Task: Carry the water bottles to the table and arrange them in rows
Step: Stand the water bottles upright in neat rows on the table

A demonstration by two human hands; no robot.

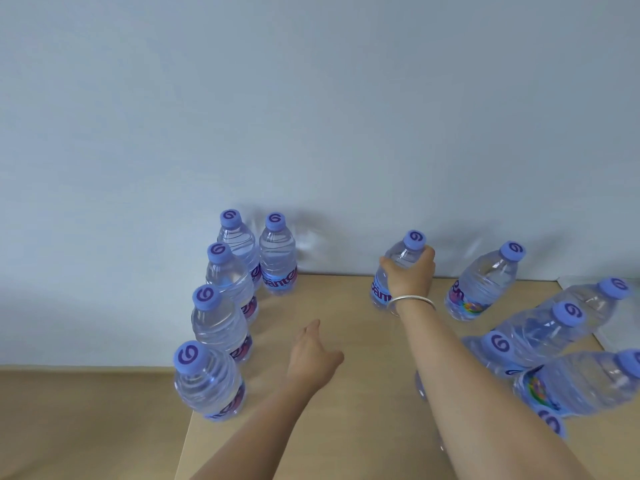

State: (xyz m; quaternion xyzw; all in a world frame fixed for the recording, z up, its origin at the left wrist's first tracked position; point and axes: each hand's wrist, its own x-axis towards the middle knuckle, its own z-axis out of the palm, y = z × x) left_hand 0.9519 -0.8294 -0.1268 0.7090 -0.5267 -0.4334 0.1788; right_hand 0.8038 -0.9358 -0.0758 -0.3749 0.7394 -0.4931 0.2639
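Note:
Clear water bottles with purple caps stand on a light wooden table [343, 306]. Several form a line along the table's left edge, from the near bottle [207, 382] to the far one [239, 240], and one more [278, 258] stands beside that far one at the wall. My right hand [410, 271], with a silver bangle on the wrist, grips an upright bottle [398, 261] by its shoulder near the wall. My left hand [311, 355] hovers open over the table's middle and holds nothing. Several more bottles [483, 282] crowd the right side.
A pale wall rises directly behind the table. The table's left edge runs just past the left row, with the floor [86, 420] below it. A white surface [620, 323] borders the table's right edge.

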